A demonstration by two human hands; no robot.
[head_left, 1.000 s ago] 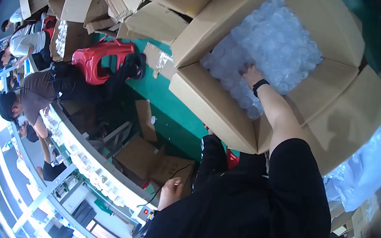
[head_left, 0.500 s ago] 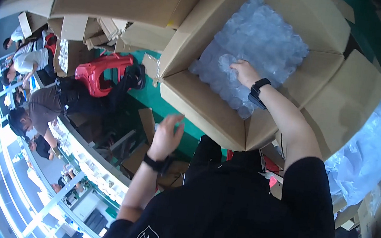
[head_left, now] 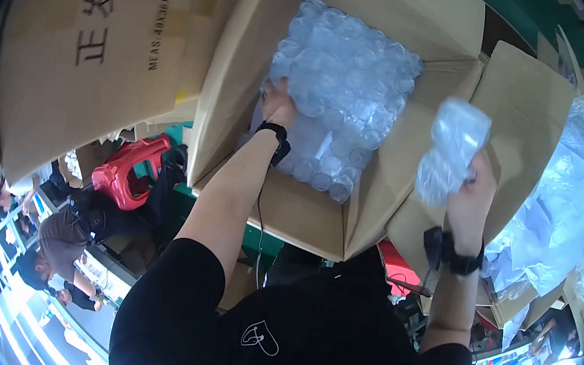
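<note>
Clear cups [head_left: 355,55]: piled in the open carton [head_left: 302,220], some now up at right
Printed box [head_left: 116,102]: far left, black characters on its side
Left hand [head_left: 278,108]: now in the carton, fingers bent at the pile, tbh can't tell if gripping
Right hand [head_left: 473,194]: was in there 0.5 s ago, now out, wrapped round some cups

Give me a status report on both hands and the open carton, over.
Right hand holding clear plastic outside the carton. Left hand inside, at the packed plastic pieces; grip unclear. Open flap behind right hand; nothing seen blocking.
</note>
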